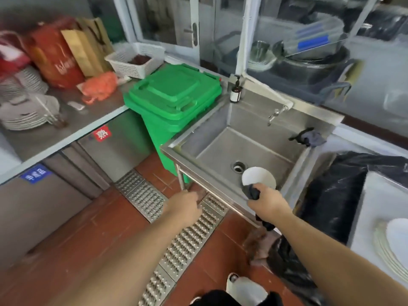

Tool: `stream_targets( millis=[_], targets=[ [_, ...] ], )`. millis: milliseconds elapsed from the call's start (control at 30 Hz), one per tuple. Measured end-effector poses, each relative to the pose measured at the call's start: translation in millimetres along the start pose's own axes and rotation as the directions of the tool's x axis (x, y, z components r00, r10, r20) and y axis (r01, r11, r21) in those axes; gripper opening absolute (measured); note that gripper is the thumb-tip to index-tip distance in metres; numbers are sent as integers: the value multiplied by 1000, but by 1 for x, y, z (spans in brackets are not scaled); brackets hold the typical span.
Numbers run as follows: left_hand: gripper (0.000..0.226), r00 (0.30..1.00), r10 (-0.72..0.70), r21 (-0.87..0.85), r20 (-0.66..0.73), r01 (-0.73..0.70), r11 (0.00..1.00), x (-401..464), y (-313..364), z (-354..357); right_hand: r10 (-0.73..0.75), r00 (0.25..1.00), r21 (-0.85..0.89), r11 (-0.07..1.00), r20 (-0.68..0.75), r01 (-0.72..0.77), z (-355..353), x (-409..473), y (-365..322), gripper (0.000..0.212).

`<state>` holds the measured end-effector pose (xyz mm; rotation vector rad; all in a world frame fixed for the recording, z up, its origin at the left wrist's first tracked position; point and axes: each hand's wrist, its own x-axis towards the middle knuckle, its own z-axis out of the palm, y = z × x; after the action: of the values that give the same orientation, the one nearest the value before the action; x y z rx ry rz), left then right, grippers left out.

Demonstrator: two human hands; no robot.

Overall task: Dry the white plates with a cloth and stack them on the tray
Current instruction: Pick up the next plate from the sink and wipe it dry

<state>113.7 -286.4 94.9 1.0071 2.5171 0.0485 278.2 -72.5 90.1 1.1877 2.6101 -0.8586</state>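
the right hand (267,198) grips a dark cloth (251,192) and a white plate (258,176) together over the sink (220,138), the left hand (184,205) hangs free with fingers loosely curled, so drying seems underway; next, probably stacking it on the plates at right (395,244).

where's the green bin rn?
Head view, centre-left: the green bin stands on the floor between the steel counter and the sink, lid closed.

Commercial kitchen: steel sink (254,149), stacked plates (24,115).
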Motion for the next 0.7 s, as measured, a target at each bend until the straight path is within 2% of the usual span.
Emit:
stream_targets(
  millis=[100,333,567,700],
  targets=[
    [30,999,-46,-37,15,46,998,15,-14,-5,-22,1000,-9,1000,13,22,3,28,-24,45],
    [35,996,-85,-8,24,86,996,79,-19,-39,-70,995,21,997,72,69,-5,115,-55,20],
    [39,989,-140,46,42,138,989,162,4,-88,-70,989,-21,997,132,74,-41,208,-61,16],
    [40,980,-168,77,102,161,984,200,11,-95,-34,988,-40,998,152,40,-50,245,-58,18]
  ],
)
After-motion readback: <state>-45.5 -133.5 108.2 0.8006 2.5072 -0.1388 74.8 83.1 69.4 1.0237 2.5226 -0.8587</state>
